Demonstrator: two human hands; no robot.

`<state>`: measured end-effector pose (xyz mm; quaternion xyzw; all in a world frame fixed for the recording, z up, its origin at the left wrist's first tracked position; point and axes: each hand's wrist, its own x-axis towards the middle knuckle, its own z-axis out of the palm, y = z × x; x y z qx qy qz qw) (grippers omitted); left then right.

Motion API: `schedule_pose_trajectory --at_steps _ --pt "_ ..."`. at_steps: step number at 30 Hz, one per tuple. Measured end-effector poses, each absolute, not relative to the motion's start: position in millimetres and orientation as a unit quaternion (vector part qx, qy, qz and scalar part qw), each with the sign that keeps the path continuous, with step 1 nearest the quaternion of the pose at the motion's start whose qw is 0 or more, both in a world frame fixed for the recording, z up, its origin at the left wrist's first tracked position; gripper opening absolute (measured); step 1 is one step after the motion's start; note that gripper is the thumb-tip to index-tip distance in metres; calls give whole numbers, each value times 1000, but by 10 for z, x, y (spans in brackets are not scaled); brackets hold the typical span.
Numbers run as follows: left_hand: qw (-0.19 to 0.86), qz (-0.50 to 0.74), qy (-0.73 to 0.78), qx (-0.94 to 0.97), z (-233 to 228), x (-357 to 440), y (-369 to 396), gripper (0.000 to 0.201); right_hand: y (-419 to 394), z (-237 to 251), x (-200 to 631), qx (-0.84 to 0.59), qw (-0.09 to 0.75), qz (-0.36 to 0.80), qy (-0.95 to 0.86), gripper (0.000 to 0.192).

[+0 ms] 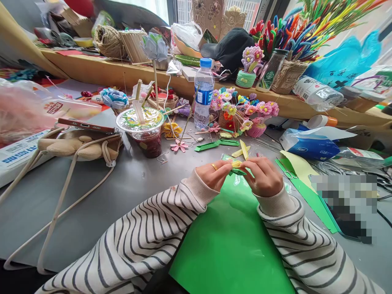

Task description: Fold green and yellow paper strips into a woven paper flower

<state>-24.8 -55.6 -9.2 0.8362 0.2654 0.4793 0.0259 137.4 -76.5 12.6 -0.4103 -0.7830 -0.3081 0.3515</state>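
Folded paper piece (237, 167), yellow at the top and green below, sits pinched between both hands just above the near edge of a large green sheet (229, 241). Left hand (214, 173) has its fingers (225, 165) closed on the piece's left end, a gold ring showing on one finger; right hand (265, 175) has its fingers (248, 163) closed on the right end, thumb and forefinger meeting over the yellow part. Both wrists come out of striped sleeves (147, 241) that rest on the grey table (101, 192).

Just beyond the fingers lie a loose yellow strip (244, 150) and green paper strips (214, 144) (flat on the table, touching nothing held). To the right of the right hand a pale yellow-green sheet (298, 165) overlaps another green sheet. Farther beyond the fingers stands a water bottle (203, 96) with a blue cap, upright, beside a basket of pink and blue craft flowers (245, 110). Beyond and to the left of the left hand stands a lidded plastic cup (143, 130) with dark drink in it, and left of that a phone (87, 125) lies on a beige bag (73, 147). To the far right lies a blue tissue pack (309, 145).
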Motion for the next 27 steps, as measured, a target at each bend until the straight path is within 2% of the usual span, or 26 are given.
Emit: schedule_pose_trajectory --at_steps 9,14,18,20,27 --pt "68 504 247 825 -81 -278 -571 18 -794 120 1353 -423 405 -268 -765 11" --pt "153 503 287 801 -85 -287 -541 16 -781 136 1327 -460 414 -162 -769 11" --pt "323 407 362 774 -79 -281 -474 15 -730 185 1355 -511 355 -39 -782 7" --pt "397 358 380 755 -63 -274 -436 19 -698 204 1395 -527 317 16 -788 12" --pt "535 256 386 707 -2 -255 -374 26 -639 135 1497 -593 204 225 -746 23"
